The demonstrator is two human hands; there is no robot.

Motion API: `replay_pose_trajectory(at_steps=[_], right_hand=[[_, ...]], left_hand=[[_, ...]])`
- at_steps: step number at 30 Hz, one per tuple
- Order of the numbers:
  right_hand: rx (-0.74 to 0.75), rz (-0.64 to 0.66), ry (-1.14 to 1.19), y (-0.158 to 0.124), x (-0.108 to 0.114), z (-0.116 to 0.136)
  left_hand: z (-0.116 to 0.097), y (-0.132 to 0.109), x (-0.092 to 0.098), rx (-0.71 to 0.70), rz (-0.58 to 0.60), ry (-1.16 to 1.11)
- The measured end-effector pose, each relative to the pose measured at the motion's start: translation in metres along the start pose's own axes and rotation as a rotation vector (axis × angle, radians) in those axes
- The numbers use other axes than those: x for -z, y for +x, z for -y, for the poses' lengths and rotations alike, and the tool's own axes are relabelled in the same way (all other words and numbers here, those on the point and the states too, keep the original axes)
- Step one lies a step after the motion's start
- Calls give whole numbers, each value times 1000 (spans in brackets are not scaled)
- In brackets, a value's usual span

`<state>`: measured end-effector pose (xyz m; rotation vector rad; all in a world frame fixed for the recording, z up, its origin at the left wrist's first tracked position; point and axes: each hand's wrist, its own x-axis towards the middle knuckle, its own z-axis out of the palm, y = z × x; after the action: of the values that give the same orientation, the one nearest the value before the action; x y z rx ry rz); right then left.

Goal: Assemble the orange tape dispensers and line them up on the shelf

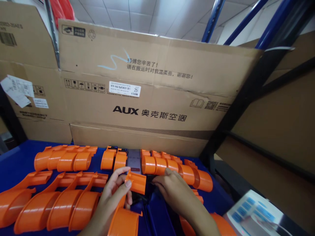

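My left hand (pixel 113 191) grips an orange plastic part (pixel 138 183) near the middle of the blue surface, thumb pressed on its flat end. The curved, scoop-like end of this part hangs below the hand. Close on the right, my right hand (pixel 169 187) is closed with its fingertips pinched together; whatever they hold is too small or hidden to make out. Below and between both hands is a dark blue bin (pixel 159 214), its contents mostly in shadow. A phone (pixel 134 161) stands just behind the held part.
Rows of similar orange parts (pixel 61 209) lie on the blue surface (pixel 14 154) at left, with more orange parts (pixel 169 165) at right. Cardboard (pixel 152 88) walls the back. A white device with blue keys (pixel 254 213) sits at the lower right, by a dark rack post (pixel 233 95).
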<state>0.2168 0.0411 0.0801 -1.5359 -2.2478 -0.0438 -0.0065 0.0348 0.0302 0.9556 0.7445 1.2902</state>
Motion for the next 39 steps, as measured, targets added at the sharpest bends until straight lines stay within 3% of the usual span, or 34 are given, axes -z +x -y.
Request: replay_pose_trajectory(at_steps=[2, 4, 8, 11, 14, 21, 30, 39], right_hand=[[11, 13, -36, 3, 5, 2], [-8, -59, 39, 6, 11, 5], [-152, -236, 570, 8, 17, 15], [-260, -260, 907, 8, 11, 20], [-299, -224, 1045, 9, 1, 22], [-304, -165, 1110, 8, -1, 20], [-315, -182, 1096, 7, -3, 23], [-295, -161, 1104, 7, -3, 18]], left_hand=[[3, 1, -1, -8, -27, -3], [7, 2, -2, -33, -64, 2], [12, 3, -5, -60, -118, 3], [12, 2, -8, -69, -123, -3], [7, 1, -7, -74, -99, 17], [-3, 5, -1, -43, -88, 32], [7, 7, -7, -102, -148, -81], [-1, 4, -11, -110, -154, -83]])
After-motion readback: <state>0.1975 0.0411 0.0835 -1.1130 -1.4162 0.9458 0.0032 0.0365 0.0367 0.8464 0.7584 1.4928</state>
